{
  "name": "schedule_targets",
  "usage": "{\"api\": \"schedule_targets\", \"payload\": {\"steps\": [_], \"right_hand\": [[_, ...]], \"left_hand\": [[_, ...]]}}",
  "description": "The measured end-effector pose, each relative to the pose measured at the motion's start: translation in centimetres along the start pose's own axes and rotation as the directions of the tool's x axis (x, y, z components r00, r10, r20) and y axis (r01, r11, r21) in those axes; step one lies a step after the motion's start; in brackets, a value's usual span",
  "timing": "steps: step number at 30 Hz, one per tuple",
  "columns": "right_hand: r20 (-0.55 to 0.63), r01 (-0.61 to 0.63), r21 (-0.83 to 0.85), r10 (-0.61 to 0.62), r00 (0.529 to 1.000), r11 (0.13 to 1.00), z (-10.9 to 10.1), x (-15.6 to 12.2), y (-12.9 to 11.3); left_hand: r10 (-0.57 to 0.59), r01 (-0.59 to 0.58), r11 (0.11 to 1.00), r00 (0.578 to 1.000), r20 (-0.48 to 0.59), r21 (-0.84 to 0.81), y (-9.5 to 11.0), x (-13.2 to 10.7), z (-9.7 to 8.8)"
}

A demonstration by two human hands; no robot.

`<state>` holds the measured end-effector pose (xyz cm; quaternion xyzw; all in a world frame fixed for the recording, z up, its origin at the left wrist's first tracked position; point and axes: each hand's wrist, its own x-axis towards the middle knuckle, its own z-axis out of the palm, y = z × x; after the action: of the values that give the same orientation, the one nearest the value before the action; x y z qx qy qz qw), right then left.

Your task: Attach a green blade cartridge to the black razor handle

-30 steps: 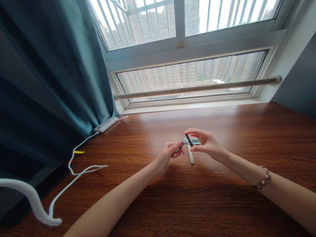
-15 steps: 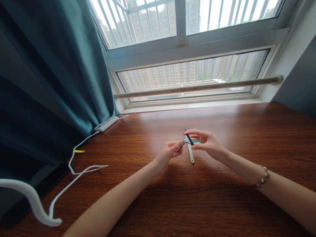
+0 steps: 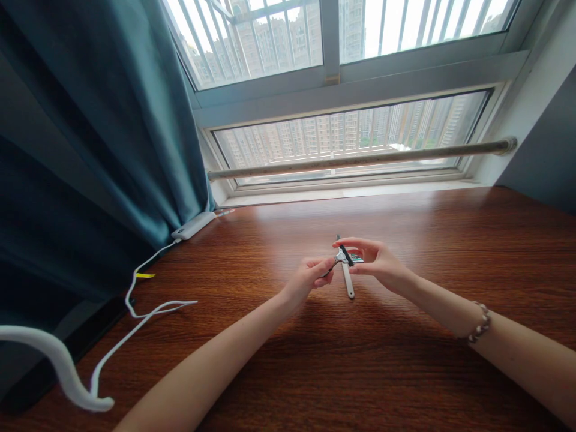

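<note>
In the head view, my left hand (image 3: 314, 274) is closed around the dark handle of a small T-shaped tool (image 3: 342, 257) with a silver neck and a black crosswise bar, which looks like a razor. My right hand (image 3: 371, 254) grips the two ends of that black bar between thumb and fingertips. Below the tool, a slim light-grey strip (image 3: 348, 283) with a hole at its near end lies on the table. A small teal-and-white item (image 3: 357, 259) shows partly behind the bar; my right hand's fingers hide the rest.
The brown wooden table (image 3: 288, 384) extends to the window sill. On the left lie a white power strip (image 3: 194, 225), a white cable (image 3: 130, 336) and a yellow piece (image 3: 145, 276) beside the blue curtain (image 3: 148, 120). A metal rail (image 3: 360, 161) crosses the window.
Both hands stay almost in place with the tool between them. The tool's bar and the teal-and-white item have shifted very slightly.
</note>
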<state>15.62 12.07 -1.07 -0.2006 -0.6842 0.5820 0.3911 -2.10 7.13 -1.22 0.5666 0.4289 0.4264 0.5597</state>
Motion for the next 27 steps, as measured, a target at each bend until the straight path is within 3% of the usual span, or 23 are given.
{"api": "schedule_targets", "payload": {"steps": [27], "right_hand": [[0.020,0.004,0.065,-0.005,1.000,0.998,-0.07,0.10,-0.35]], "left_hand": [[-0.016,0.017,1.000,0.999,-0.035,0.019,-0.27,0.00,-0.04]]}}
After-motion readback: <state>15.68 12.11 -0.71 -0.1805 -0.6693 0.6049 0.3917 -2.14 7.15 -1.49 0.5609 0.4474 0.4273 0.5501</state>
